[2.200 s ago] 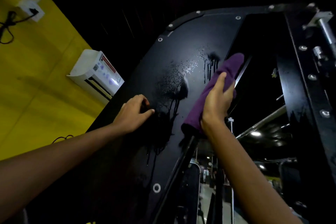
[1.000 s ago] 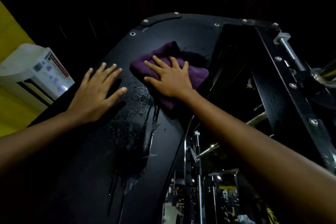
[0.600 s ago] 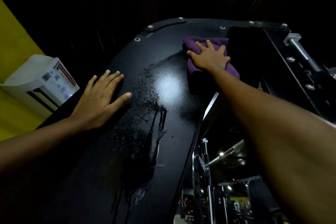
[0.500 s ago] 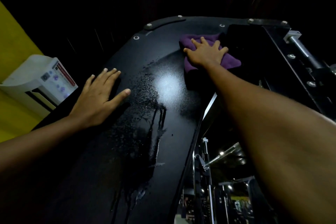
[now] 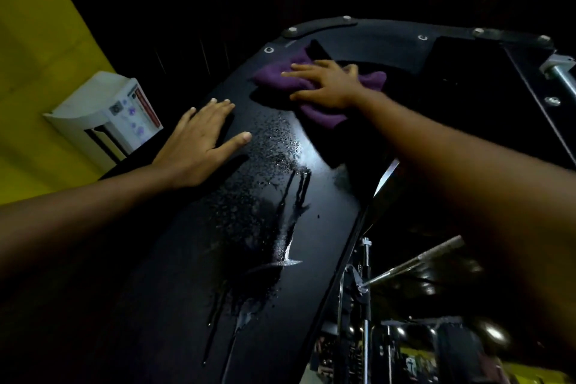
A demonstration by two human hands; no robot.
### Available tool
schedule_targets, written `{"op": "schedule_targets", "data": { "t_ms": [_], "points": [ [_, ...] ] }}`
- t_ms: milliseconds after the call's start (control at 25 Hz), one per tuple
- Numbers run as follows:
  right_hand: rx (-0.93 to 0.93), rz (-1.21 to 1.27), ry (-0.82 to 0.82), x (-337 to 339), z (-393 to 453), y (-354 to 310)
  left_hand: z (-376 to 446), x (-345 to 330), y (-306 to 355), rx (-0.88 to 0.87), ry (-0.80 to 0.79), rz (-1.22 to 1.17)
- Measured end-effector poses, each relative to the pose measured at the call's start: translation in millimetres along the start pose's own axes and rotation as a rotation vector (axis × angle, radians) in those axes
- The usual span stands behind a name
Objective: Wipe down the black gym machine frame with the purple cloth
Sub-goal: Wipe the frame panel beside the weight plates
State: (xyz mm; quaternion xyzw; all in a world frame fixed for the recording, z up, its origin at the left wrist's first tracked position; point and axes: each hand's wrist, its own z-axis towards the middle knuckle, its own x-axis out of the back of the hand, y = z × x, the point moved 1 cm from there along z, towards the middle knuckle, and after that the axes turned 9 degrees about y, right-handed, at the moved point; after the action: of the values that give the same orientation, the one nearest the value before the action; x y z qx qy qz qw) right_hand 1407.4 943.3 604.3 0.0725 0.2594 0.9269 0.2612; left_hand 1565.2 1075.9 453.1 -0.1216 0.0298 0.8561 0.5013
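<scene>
Two hands flat on the black panel (image 5: 174, 259) of the gym machine, mid-wipe, by the look of it. Right hand (image 5: 327, 82) spread wide with fingers straight, pressing the purple cloth (image 5: 324, 117) against the panel just below the curved top edge, near the bolts (image 5: 268, 49) there. Cloth bunched and spilling out from under the palm on both sides, pinned by pressure and not gripped. Left hand (image 5: 199, 146) lower on the panel than the cloth, fingers straight and together, thumb splayed out, resting bare on the black surface and holding nothing; apparently bracing. Between and below the two hands on the panel, a wide patch of droplets (image 5: 274, 146) and long wet streaks (image 5: 290, 227) running down toward the lower part, not yet wiped

Probably in the stage of working over the top of the panel, with most of the wet area below the cloth left to do. Next move likely calls for dragging the cloth down the panel through the droplets and along the streaks, keeping the palm flat and the pressure even so the bunched fabric does not slip out. Worth minding the panel's right edge, beyond which lie dark open space, steel rods (image 5: 414, 262) and cables

To the left of the panel, a white wall unit (image 5: 106, 115) on a yellow wall (image 5: 40, 50)
</scene>
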Motion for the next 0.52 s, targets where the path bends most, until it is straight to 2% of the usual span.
{"op": "schedule_targets", "data": {
  "t_ms": [40,160,200,280,360,520],
  "points": [
    [-0.091,0.005,0.025,5,-4,21,0,0,-1,-0.009,0.000,0.000],
    [-0.514,0.071,0.085,10,-18,96,0,-1,0,-0.041,0.010,0.003],
    [-0.581,0.119,0.079,9,-21,109,-1,-1,1,-0.049,0.013,0.008],
    [-0.610,0.137,0.069,5,-19,109,-3,-2,3,-0.054,0.017,0.021],
    [-0.608,0.047,0.088,5,-8,89,-4,-2,4,-0.051,0.028,0.021],
    [-0.451,-0.006,0.063,-3,25,36,-8,3,6,-0.052,0.133,-0.073]
  ]
}}
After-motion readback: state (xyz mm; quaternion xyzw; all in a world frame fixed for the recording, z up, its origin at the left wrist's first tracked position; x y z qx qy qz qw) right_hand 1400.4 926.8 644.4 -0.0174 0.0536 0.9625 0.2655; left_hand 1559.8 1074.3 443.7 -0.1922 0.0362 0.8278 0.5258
